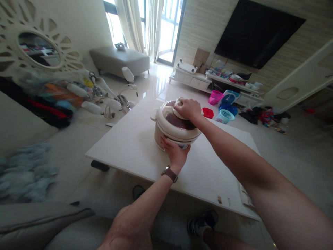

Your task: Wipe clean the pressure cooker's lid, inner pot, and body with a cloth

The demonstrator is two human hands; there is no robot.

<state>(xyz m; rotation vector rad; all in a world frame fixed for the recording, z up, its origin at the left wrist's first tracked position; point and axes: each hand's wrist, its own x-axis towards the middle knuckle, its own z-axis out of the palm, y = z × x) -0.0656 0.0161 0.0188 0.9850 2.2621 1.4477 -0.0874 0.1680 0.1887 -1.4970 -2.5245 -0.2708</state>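
A cream electric cooker pot [166, 130] with a dark glass lid [179, 122] stands on a white low table [125, 146]. My right hand [187, 108] is closed over the lid's round knob on top. My left hand [174, 151], with a brown watch on the wrist, presses against the pot's near side, fingers wrapped on its wall just under the rim.
A small red dish [207, 112] sits behind the pot. Pink and blue plastic baskets [223, 104] lie on the floor beyond. A TV cabinet [197, 80], a grey bench [119, 60], a chandelier on the floor [109, 99] and my shoes [201, 222] under the table are around.
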